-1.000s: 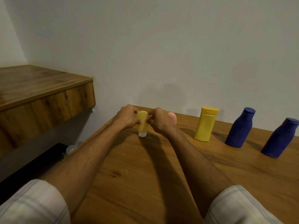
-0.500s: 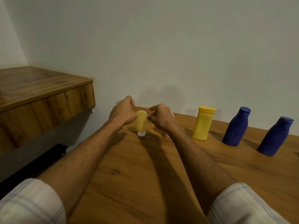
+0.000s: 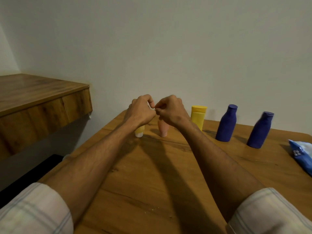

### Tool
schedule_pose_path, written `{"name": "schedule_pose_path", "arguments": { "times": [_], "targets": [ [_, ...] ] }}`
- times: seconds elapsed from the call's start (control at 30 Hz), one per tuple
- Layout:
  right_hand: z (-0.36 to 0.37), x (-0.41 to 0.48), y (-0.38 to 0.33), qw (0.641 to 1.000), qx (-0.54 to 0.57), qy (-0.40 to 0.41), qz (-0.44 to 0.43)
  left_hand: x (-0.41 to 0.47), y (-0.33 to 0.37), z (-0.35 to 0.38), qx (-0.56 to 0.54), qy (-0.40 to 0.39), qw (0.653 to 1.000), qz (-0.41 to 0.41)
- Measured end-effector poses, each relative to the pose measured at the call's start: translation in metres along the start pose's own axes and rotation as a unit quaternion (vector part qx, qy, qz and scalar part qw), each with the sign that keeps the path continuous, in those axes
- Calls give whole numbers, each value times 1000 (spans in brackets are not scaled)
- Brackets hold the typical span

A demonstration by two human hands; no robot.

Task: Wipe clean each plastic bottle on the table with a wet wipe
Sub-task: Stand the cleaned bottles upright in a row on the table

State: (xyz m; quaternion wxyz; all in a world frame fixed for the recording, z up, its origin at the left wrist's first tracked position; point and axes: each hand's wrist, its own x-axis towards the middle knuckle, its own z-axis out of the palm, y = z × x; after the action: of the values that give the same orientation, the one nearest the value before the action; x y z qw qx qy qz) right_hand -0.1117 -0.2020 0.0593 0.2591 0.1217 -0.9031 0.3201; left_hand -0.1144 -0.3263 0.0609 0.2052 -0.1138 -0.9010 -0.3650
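Bottles [image 3: 226,124] row at table [image 3: 152,166] rear; pack [image 3: 302,154] rt.

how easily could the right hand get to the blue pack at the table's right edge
Probably yes: the right hand is raised, the blue pack lies nearer the person than the dark blue bottles, and the table between is bare.

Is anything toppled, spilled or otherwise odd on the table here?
Nothing is toppled or spilled: the small yellow tube, pink tube, yellow bottle and both blue bottles stand upright near the wall. The only thing that stands out is a few pale crumbs on the table near its front.
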Motion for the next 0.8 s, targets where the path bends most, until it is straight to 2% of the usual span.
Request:
{"name": "schedule_pose_path", "arguments": {
  "times": [0.07,0.2,0.43,0.67,0.8],
  "targets": [
    [-18,-12,1,1000,-7,10,7,-8,16,7,-13,-6,1000,12],
    [-55,-33,6,998,-15,-26,52,-24,42,21,-33,-22,999,29],
    [-136,-84,36,981,-70,-78,164,-62,108,65,-74,-107,988,87],
    [-212,-150,66,940,-116,-128,293,-111,174,114,-116,-249,950,148],
    [-254,-195,80,905,-140,-171,363,-146,208,135,-124,-344,911,191]
  ]
}}
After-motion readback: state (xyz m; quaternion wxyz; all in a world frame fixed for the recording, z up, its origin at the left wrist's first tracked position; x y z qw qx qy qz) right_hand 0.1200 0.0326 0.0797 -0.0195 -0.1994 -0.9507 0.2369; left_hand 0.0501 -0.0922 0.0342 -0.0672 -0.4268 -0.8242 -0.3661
